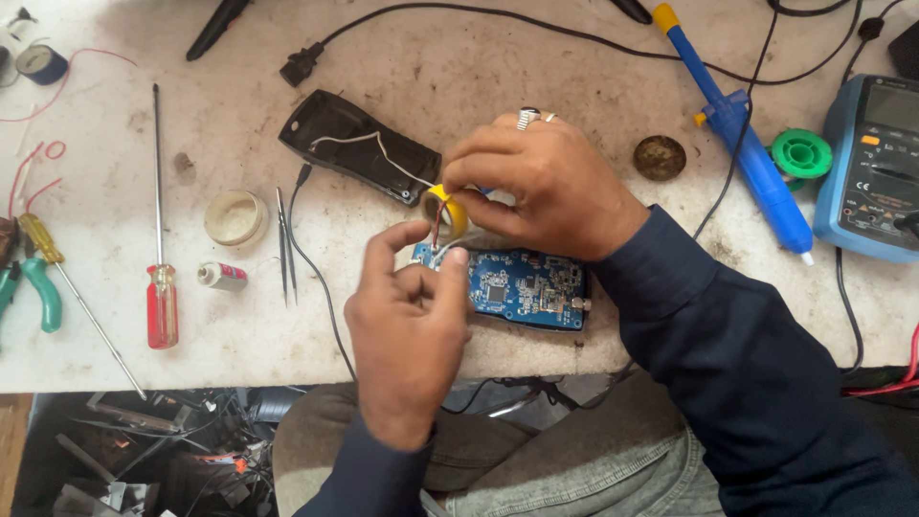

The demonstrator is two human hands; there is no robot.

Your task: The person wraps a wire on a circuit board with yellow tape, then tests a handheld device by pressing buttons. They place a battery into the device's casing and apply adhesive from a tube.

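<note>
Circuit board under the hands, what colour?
Blue; the circuit board lies flat on the table, best seen in the head view.

This is an electronics repair workshop. The landmark is the blue printed circuit board (526, 287), which lies near the front edge of a stained, scratched white worktop (459, 67). To the right of the board lie a blue desoldering pump with a yellow cap (742, 144), a green spool of solder wire (801, 153) and a blue digital multimeter (876, 168). To the left of it lie a red-handled screwdriver (161, 287), thin metal tweezers (283, 244) and green-handled pliers (33, 287). Behind the board rests an opened black plastic casing (359, 144).
</note>
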